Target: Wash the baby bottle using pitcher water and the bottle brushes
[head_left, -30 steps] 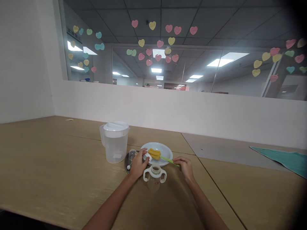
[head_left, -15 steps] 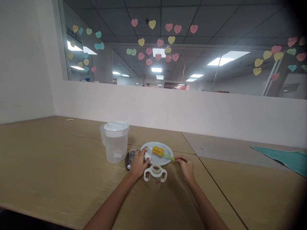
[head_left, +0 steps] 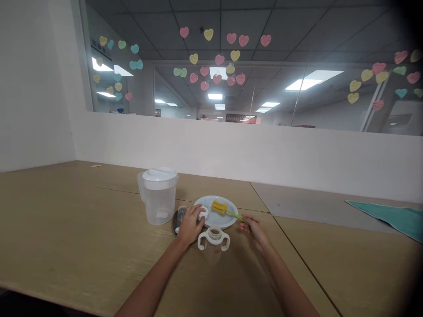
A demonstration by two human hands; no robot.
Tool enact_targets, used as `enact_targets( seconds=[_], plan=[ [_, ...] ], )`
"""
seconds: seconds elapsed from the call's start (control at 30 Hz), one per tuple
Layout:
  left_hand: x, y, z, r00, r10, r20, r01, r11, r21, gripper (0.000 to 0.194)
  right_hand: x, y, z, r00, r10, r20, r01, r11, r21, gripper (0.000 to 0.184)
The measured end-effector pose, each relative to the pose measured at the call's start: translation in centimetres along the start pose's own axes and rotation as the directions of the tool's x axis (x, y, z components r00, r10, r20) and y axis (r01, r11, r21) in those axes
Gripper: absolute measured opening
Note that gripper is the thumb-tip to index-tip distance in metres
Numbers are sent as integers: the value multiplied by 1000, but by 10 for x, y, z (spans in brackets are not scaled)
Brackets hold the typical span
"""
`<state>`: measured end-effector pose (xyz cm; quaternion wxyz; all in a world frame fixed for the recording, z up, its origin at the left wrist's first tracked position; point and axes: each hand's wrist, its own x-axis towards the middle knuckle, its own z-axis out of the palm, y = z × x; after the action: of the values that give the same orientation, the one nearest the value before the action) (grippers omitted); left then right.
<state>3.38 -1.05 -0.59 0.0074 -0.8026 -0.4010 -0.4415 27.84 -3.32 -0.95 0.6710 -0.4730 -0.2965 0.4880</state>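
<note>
The yellow sponge brush (head_left: pixel 218 207) is over the white plate (head_left: pixel 218 223), its green handle (head_left: pixel 234 215) pinched in my right grip (head_left: pixel 254 229). My left grip (head_left: pixel 190 225) holds a white cap (head_left: pixel 204 213). Nearer me, the two-handled bottle (head_left: pixel 214 243) stands upright on the table (head_left: pixel 99 229).

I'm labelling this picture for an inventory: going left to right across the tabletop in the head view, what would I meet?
Pale scrap → lidded pitcher → left hand → yellow sponge head → right hand → teal cloth.
</note>
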Motion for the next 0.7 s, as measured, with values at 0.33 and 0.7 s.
enact_targets(
  seconds=[0.33,0.7],
  plan=[
    [-1,4,-3,999,33,38,-34,999,15,20,9,-1,-6,976,137,167,-180,943,280,5],
    [2,-4,-4,993,-25,-118,24,1000,-7,19,-1,-9,-5,961,-29,277,-50,960,276,20]
  ],
)
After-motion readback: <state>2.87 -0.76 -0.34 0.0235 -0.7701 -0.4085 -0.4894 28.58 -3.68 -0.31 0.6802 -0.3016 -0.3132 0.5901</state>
